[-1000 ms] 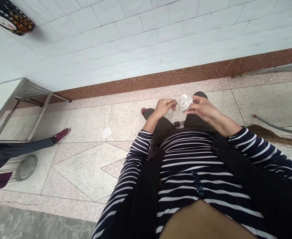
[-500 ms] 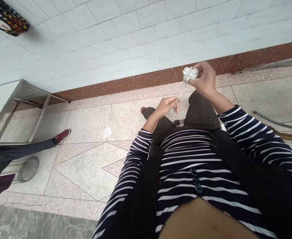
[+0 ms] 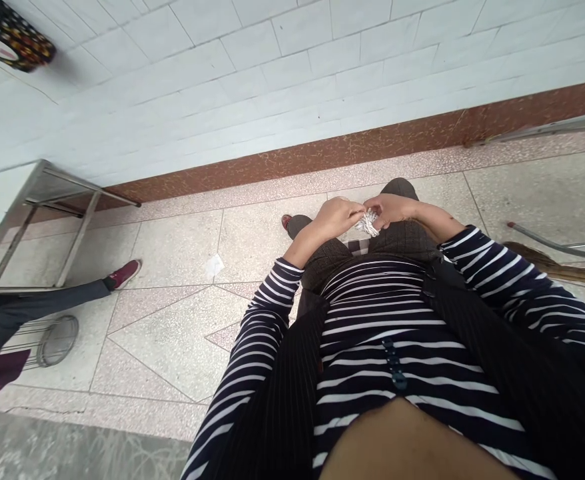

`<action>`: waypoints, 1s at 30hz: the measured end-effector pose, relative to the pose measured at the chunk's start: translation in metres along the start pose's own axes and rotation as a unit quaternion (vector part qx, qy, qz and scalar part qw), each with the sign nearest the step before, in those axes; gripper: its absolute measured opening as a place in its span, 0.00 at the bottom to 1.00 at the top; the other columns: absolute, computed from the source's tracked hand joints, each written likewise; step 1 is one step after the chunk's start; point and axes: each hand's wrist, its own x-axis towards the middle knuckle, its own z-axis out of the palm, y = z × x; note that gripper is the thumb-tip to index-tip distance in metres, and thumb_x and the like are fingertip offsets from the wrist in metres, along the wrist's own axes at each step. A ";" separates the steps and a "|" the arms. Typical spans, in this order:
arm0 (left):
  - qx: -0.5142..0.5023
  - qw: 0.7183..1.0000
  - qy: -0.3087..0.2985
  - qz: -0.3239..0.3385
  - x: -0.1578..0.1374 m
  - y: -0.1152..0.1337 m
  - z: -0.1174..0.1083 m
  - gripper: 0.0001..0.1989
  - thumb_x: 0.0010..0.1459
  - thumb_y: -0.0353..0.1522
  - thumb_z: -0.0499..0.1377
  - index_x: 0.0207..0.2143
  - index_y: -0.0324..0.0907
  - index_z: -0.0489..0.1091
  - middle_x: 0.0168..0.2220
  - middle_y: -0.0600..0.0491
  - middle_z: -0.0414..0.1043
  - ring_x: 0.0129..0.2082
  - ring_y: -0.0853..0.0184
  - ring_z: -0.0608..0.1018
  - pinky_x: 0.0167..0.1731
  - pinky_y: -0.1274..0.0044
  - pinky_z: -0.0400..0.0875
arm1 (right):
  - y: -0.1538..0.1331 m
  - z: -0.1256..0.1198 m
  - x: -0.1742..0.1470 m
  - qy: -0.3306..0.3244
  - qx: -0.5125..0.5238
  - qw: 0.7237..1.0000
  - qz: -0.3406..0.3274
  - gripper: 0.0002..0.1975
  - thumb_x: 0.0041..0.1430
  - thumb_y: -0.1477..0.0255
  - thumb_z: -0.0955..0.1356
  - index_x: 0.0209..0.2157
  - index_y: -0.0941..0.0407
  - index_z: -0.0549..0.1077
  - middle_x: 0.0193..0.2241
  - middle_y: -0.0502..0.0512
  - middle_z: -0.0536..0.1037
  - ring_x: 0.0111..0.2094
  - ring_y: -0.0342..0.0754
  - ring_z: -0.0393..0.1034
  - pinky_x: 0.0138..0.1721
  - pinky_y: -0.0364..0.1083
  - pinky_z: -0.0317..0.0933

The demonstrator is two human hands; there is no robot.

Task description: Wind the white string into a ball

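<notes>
While both your hands meet above your lap, the white cord bundle (image 3: 368, 225) sits between them, up in the air in front of your thighs. Your right hand (image 3: 393, 209) is the nearer, its grip partly closed with fingers and thumb around the bundle's right and far side. Your left hand (image 3: 340, 217) comes in from the left, fingertips drawn together at the bundle's upper left edge; you cannot tell here whether that grip has a strand pinched in it. The bundle lies just right of your left fingertips, and what shows of it is too rounded to give a clear long axis. Below is a speckled stone floor (image 3: 172, 347) with a white paper scrap (image 3: 214, 267) well off to your left. A tiled wall (image 3: 272, 80) stands ahead; farther left, a co-worker's maroon shoe (image 3: 126, 273) rests near a metal-framed table (image 3: 42, 172).
</notes>
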 end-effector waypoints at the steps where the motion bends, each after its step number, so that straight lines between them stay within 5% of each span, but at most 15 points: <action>1: 0.018 1.000 0.002 0.006 -0.001 0.004 0.001 0.16 0.69 0.31 0.54 0.28 0.41 0.76 0.25 0.52 0.73 0.31 0.64 0.74 0.40 0.73 0.64 | 0.003 -0.003 0.002 0.033 0.008 0.999 0.022 0.23 0.44 0.75 0.77 0.45 0.55 0.80 0.28 0.48 0.78 0.27 0.48 0.76 0.33 0.47 0.73; 5: 0.053 0.998 -0.006 -0.043 -0.010 0.008 0.015 0.17 0.69 0.32 0.55 0.26 0.42 0.73 0.24 0.50 0.71 0.31 0.62 0.74 0.39 0.72 0.64 | 0.019 -0.014 0.016 0.285 -0.029 0.954 0.087 0.23 0.45 0.72 0.77 0.46 0.55 0.78 0.24 0.47 0.74 0.30 0.53 0.77 0.41 0.52 0.74; 9: -0.069 0.985 -0.023 -0.154 -0.024 -0.020 0.038 0.17 0.71 0.35 0.54 0.28 0.41 0.72 0.26 0.52 0.76 0.29 0.65 0.74 0.36 0.75 0.64 | 0.030 -0.019 0.027 0.441 0.138 0.887 0.008 0.24 0.41 0.71 0.76 0.44 0.54 0.74 0.28 0.49 0.74 0.31 0.53 0.75 0.36 0.54 0.76; 12: -0.165 0.965 -0.013 -0.201 -0.027 -0.049 0.051 0.16 0.72 0.36 0.53 0.32 0.41 0.75 0.27 0.55 0.78 0.28 0.67 0.74 0.35 0.77 0.66 | 0.024 -0.019 0.025 0.452 0.288 0.842 -0.060 0.22 0.41 0.72 0.75 0.41 0.52 0.70 0.33 0.49 0.74 0.31 0.49 0.73 0.34 0.52 0.77; 15: -0.191 0.956 0.027 -0.222 -0.018 -0.071 0.053 0.10 0.67 0.32 0.57 0.39 0.39 0.79 0.33 0.52 0.82 0.33 0.67 0.79 0.40 0.76 0.70 | 0.007 -0.018 0.016 0.447 0.328 0.824 -0.114 0.22 0.42 0.72 0.75 0.41 0.51 0.69 0.40 0.51 0.76 0.35 0.49 0.75 0.37 0.52 0.79; 21: -0.225 0.944 0.179 -0.159 0.029 -0.063 0.033 0.24 0.60 0.29 0.67 0.59 0.43 0.76 0.62 0.43 0.78 0.59 0.57 0.79 0.61 0.68 0.69 | -0.032 -0.004 -0.001 0.341 0.323 0.872 -0.138 0.25 0.44 0.70 0.80 0.42 0.50 0.69 0.41 0.52 0.76 0.40 0.52 0.78 0.40 0.56 0.82; 26: -0.295 0.921 0.190 -0.169 0.051 -0.042 0.040 0.06 0.63 0.30 0.65 0.42 0.38 0.79 0.45 0.46 0.84 0.47 0.59 0.82 0.51 0.71 0.73 | -0.049 0.002 -0.007 0.277 0.358 0.882 -0.130 0.30 0.41 0.68 0.84 0.41 0.50 0.68 0.44 0.52 0.76 0.43 0.54 0.78 0.43 0.57 0.84; 30: -0.370 0.904 0.156 -0.147 0.035 -0.037 0.059 0.10 0.70 0.35 0.59 0.38 0.39 0.77 0.32 0.51 0.82 0.36 0.67 0.80 0.45 0.75 0.73 | -0.044 -0.010 -0.008 0.294 0.379 0.868 -0.133 0.25 0.47 0.72 0.82 0.39 0.51 0.67 0.47 0.55 0.75 0.43 0.54 0.80 0.44 0.57 0.85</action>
